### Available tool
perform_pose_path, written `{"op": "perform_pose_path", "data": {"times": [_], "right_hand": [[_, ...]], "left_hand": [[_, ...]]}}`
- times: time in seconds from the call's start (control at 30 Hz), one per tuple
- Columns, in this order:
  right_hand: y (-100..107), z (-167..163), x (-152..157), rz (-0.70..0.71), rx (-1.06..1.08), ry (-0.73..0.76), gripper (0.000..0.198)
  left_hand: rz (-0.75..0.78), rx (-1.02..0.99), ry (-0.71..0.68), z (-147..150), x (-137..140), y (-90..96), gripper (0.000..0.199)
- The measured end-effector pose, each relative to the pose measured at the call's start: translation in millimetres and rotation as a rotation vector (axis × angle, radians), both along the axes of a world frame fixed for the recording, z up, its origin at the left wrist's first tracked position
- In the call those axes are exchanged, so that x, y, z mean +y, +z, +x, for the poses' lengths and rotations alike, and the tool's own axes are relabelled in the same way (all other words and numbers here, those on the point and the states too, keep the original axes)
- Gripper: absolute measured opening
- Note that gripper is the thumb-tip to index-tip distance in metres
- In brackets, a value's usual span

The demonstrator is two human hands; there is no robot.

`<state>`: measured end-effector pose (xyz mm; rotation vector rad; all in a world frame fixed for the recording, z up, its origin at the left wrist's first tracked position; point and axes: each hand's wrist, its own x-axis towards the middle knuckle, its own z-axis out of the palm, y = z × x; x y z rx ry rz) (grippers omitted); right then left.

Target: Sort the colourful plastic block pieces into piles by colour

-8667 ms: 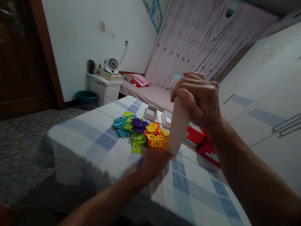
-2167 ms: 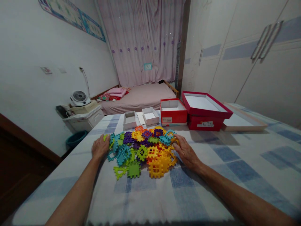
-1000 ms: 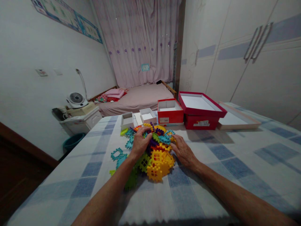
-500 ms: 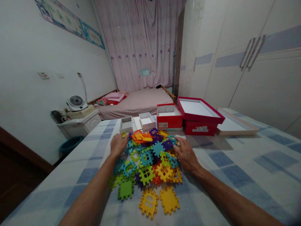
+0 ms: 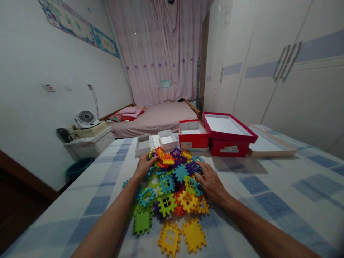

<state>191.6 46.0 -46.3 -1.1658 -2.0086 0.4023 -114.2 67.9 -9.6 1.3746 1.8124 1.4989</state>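
A heap of flat plastic building tiles (image 5: 166, 182) with notched edges lies in the middle, in purple, orange, green, yellow and turquoise. Some tiles have window-like cut-outs. My left hand (image 5: 144, 167) rests against the heap's far left side, thumb apart from the fingers, touching tiles near the orange ones. Against the right side lies my right hand (image 5: 211, 180), its fingers spread and partly over turquoise and purple tiles. Neither hand grips a tile that I can see. Closest to me are a yellow window tile (image 5: 170, 238), a plain yellow tile (image 5: 194, 234) and a green tile (image 5: 142, 220).
Beyond the heap stand two small white boxes (image 5: 142, 144), an open red box (image 5: 193, 139) and a crimson box (image 5: 228, 146) with a tray-like lid on top. A shallow pale lid (image 5: 271, 150) lies farther right. All rest on a blue-and-white checked cloth (image 5: 258, 208).
My left hand has shifted inward to the right, pushing at the far left of the heap, where orange tiles now stand more tilted. My right hand has moved slightly left and nearer to me.
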Motion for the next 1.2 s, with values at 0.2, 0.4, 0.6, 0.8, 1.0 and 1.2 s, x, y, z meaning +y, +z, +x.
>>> {"op": "perform_pose_path", "data": {"times": [0.2,0.4,0.6,0.8,1.0,1.2], "right_hand": [[3,1,-2,-0.010,0.015,-0.020,0.040],[1,2,1,-0.008,0.039,-0.024,0.039],[-6,6,6,-0.002,0.054,-0.015,0.040],[-3,4,4,-0.008,0.064,-0.052,0.042],[0,3,4,-0.053,0.067,-0.051,0.042],[1,4,5,-0.049,0.085,-0.046,0.043]], "left_hand": [[0.071,0.100,-0.122,25,-2,8.5,0.035],[0.155,0.234,-0.218,57,-8,22.5,0.019],[0.160,0.339,-0.638,83,-23,37.4,0.028],[-0.090,0.431,-0.112,37,11,23.1,0.036],[-0.207,0.406,-0.164,12,38,1.1,0.041],[-0.189,0.315,-0.319,41,37,6.9,0.054]]}}
